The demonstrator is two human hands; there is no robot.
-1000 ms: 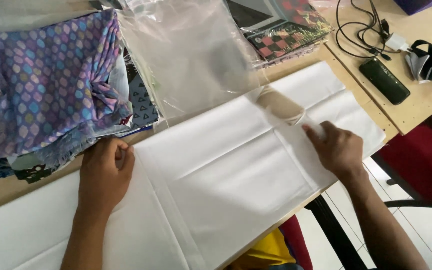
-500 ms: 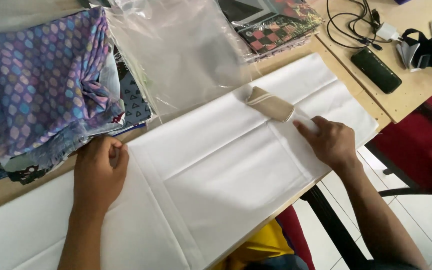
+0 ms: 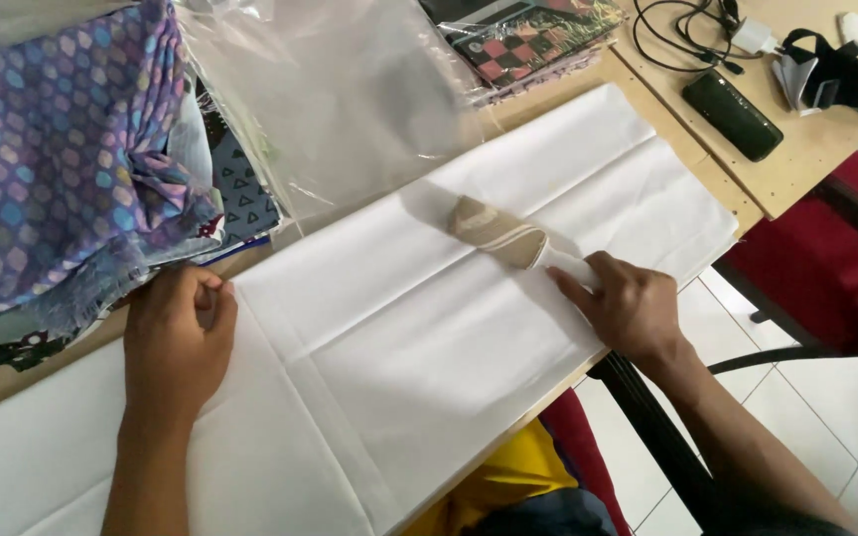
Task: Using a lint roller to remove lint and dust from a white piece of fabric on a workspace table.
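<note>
A long white folded cloth (image 3: 419,337) lies across the wooden table. My right hand (image 3: 626,306) grips the white handle of a lint roller (image 3: 499,234), whose tan sticky head rests on the cloth near its middle fold. My left hand (image 3: 177,335) presses flat on the cloth's far edge, fingers curled, next to a pile of fabrics.
A stack of patterned purple and blue fabrics (image 3: 62,159) sits at the left. A clear plastic bag (image 3: 340,89) lies behind the cloth. Packaged checked fabric (image 3: 533,40), a black case (image 3: 733,113), cables and a strap lie at the right. A red chair (image 3: 826,268) stands beside the table.
The lint roller has slid left along the cloth toward its middle, with my right hand following. My left hand has stayed in place on the cloth's edge.
</note>
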